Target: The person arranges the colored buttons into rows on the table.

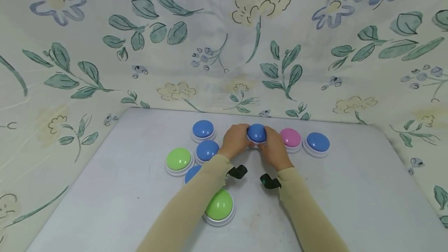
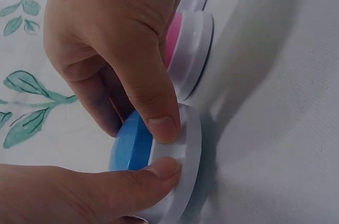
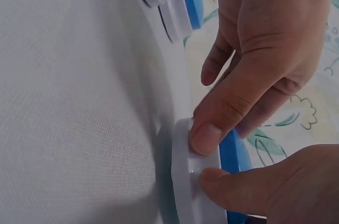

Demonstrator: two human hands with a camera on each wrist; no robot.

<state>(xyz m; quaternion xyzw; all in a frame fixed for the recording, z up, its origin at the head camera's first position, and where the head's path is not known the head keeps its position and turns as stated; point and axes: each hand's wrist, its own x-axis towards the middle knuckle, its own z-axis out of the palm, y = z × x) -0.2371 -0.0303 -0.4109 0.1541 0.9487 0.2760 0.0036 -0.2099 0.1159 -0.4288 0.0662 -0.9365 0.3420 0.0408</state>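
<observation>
Blue button (image 1: pixel 257 132) has a flowery sheet (image 1: pixel 217 11) behind it and a big white table (image 1: pixel 140 213) below it. It is near the table's back edge, around the middle; I cannot tell if it touches the table top. Two tan sleeves (image 1: pixel 309 209) reach in from the front. The left hand (image 1: pixel 236 140) and the right hand (image 1: pixel 275 150) hold the button from its two sides — their fingers are bent around it, gripping it. To the left are a near green button (image 1: pixel 219 204), a far green button (image 1: pixel 179 159) and three more blue ones (image 1: pixel 207 150); the left sleeve hides parts of some. A pink button (image 1: pixel 290 137) is just beside the right hand, with a right-end blue button (image 1: pixel 317 142) next to it. Small black pieces (image 1: pixel 238 171) stick out at the wrists. Smallest are the thumbs (image 2: pixel 164 170) — both press the button's white rim (image 2: pixel 186 150), close together.
</observation>
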